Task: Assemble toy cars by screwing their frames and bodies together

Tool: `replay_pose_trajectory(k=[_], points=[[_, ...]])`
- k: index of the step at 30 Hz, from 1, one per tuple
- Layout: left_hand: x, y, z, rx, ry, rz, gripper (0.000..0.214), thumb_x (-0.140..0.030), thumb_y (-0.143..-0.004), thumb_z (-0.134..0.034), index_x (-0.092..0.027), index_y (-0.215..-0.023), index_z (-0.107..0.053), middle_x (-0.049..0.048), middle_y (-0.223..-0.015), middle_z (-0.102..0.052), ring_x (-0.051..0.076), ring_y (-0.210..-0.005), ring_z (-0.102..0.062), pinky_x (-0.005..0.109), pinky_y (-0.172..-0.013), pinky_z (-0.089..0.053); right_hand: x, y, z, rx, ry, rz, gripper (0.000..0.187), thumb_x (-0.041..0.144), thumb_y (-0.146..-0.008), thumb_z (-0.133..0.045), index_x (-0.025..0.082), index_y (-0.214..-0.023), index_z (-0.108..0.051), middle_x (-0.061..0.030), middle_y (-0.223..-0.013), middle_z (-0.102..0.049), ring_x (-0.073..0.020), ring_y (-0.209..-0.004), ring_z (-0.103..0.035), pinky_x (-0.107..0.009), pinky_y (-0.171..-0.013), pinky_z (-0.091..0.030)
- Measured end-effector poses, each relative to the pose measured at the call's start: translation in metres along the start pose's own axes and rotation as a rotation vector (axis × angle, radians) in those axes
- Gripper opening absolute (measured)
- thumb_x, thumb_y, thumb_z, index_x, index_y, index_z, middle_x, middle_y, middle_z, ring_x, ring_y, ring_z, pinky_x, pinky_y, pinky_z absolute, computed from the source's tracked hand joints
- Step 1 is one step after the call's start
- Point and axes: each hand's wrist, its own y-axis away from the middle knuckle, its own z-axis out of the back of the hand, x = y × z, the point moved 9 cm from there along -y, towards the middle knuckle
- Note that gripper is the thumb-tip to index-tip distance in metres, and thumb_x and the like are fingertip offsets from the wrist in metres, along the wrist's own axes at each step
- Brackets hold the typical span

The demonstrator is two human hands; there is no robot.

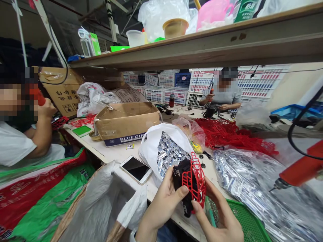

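Note:
Both hands are together at the front edge of the table, holding a black plastic piece [183, 167] with a red openwork plastic frame [200, 174] against its right side. My left hand [161, 205] grips the black piece from the left, its thumb lying toward the red frame. On the other side, my right hand [222, 215] has its thumb and fingers closed about the frame. The palms hide part of the lower end. Just behind them, a white bag [150, 143] lies open with small silvery pieces [168, 153] in it.
A red power screwdriver [300, 164] hangs at right over a clear bag of silvery pieces [242, 178]. Around lie a green basket [243, 215], red frames [224, 134], a phone [136, 169] and a cardboard box [126, 122]. A shelf [191, 50] crosses above. Two other people sit nearby.

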Motion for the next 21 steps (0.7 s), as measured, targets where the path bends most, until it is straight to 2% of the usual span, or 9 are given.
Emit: replay_pose_trajectory(k=[4,9,12,14,18,20,21], points=[[0.005,-0.002,0.002,-0.021,0.054,0.006,0.107,-0.058,-0.072,-0.087,-0.015,-0.156,-0.034,0.0194,-0.164,-0.038,0.03,-0.154,-0.033,0.043,-0.128,-0.027,-0.002,0.0,0.01,-0.069,-0.113,-0.078,0.045,0.031,-0.096,-0.068,0.021,-0.138,-0.059,-0.0084,-0.129,-0.07,-0.0181,-0.106,-0.073,-0.018,-0.092,-0.057],[0.002,-0.002,0.013,-0.174,0.116,0.0,0.091,-0.056,-0.073,-0.086,-0.022,-0.148,-0.049,0.015,-0.162,-0.043,0.032,-0.154,-0.033,0.045,-0.128,-0.026,-0.005,0.002,0.018,-0.121,-0.087,-0.083,0.043,0.031,-0.094,-0.069,0.017,-0.134,-0.063,-0.0117,-0.125,-0.071,-0.0215,-0.101,-0.075,-0.02,-0.087,-0.061],[0.003,-0.001,0.016,-0.259,0.191,0.021,0.088,-0.053,-0.07,-0.09,-0.025,-0.144,-0.054,0.0139,-0.161,-0.045,0.034,-0.152,-0.036,0.046,-0.124,-0.033,0.004,0.0,0.012,-0.087,0.007,0.002,0.042,0.031,-0.095,-0.067,0.016,-0.134,-0.063,-0.0116,-0.125,-0.071,-0.024,-0.103,-0.074,-0.026,-0.089,-0.062],[0.003,0.0,0.012,-0.272,0.262,0.014,0.083,-0.053,-0.068,-0.091,-0.026,-0.139,-0.058,0.0131,-0.157,-0.05,0.034,-0.148,-0.042,0.046,-0.12,-0.039,0.015,-0.003,0.006,-0.059,0.055,0.092,0.041,0.028,-0.096,-0.066,0.017,-0.136,-0.061,-0.0113,-0.126,-0.07,-0.0245,-0.107,-0.072,-0.031,-0.092,-0.061],[-0.007,0.002,-0.001,-0.213,0.29,-0.066,0.059,-0.061,-0.077,-0.08,-0.025,-0.121,-0.065,0.0108,-0.137,-0.067,0.031,-0.136,-0.056,0.043,-0.114,-0.044,0.028,-0.005,-0.001,-0.064,0.085,0.228,0.037,0.018,-0.098,-0.061,0.019,-0.135,-0.06,-0.0087,-0.119,-0.071,-0.0205,-0.104,-0.071,-0.028,-0.09,-0.059],[-0.011,0.004,-0.008,-0.181,0.225,-0.091,0.062,-0.055,-0.073,-0.087,-0.025,-0.122,-0.062,0.01,-0.133,-0.069,0.029,-0.13,-0.06,0.04,-0.112,-0.045,0.029,-0.004,-0.002,-0.062,0.079,0.271,0.037,0.015,-0.098,-0.06,0.019,-0.135,-0.059,-0.0084,-0.118,-0.071,-0.0202,-0.103,-0.07,-0.028,-0.09,-0.058],[-0.01,0.005,-0.01,-0.17,0.188,-0.092,0.07,-0.048,-0.068,-0.092,-0.025,-0.126,-0.059,0.01,-0.133,-0.068,0.029,-0.128,-0.061,0.039,-0.112,-0.046,0.03,-0.002,-0.004,-0.054,0.079,0.301,0.039,0.016,-0.098,-0.06,0.019,-0.136,-0.058,-0.0087,-0.118,-0.07,-0.0206,-0.103,-0.07,-0.029,-0.09,-0.057]])
